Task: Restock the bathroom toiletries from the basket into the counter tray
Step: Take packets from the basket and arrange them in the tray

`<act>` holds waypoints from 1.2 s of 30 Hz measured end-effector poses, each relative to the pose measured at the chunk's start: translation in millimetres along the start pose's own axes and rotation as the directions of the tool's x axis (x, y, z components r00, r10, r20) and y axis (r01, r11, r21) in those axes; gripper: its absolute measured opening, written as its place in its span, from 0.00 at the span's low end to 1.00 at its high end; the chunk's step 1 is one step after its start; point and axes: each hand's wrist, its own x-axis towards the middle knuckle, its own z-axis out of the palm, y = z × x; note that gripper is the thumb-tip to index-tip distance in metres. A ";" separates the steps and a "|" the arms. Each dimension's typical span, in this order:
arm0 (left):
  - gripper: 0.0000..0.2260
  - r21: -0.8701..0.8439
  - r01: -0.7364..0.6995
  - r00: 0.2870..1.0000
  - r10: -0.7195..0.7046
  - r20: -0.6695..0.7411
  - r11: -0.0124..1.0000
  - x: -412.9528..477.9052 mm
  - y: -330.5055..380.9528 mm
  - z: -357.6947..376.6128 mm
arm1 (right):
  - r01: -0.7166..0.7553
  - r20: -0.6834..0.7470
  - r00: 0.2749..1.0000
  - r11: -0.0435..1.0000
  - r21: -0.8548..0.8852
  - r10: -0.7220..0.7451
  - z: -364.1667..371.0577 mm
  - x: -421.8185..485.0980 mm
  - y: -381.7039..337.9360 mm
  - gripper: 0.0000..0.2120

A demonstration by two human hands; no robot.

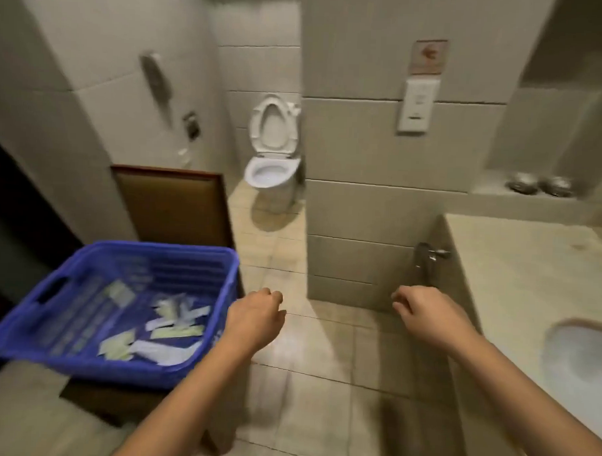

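A blue basket (155,248) is seen at 8 o'clock, set on a dark stand (92,401). Small white and pale green packets (159,328) are spread over its bottom. The left hand (255,318) is held out at 6 o'clock, just beside the basket's right edge and above the floor tiles. Its fingers are loosely curled and nothing is held in them. The right hand (422,317) is held out at 5 o'clock, well apart from the left one. Its fingers are loosely curled too, and nothing is seen in them. A stone counter (530,270) is found at 3 o'clock, with a white sink (581,360) set into it. A toilet (271,158) with its lid up is seen at 12 o'clock.
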 end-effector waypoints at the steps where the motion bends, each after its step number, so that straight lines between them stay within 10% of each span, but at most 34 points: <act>1: 0.14 0.000 0.049 0.999 -0.049 -0.001 0.999 -4.1 -30.0 -2.7 | 0.048 0.003 0.999 0.999 -0.006 -0.048 3.4 16.2 -26.7 0.13; 16: 0.14 -0.064 0.485 0.873 -0.487 -0.012 0.872 -65.6 -343.8 -21.8 | 0.486 0.088 0.869 0.873 0.025 -0.486 48.3 142.3 -358.9 0.13; 36: 0.15 -0.121 0.738 0.654 -0.661 0.368 0.664 12.7 -428.4 64.3 | 0.653 0.460 0.653 0.755 0.060 -0.601 157.9 299.8 -424.1 0.15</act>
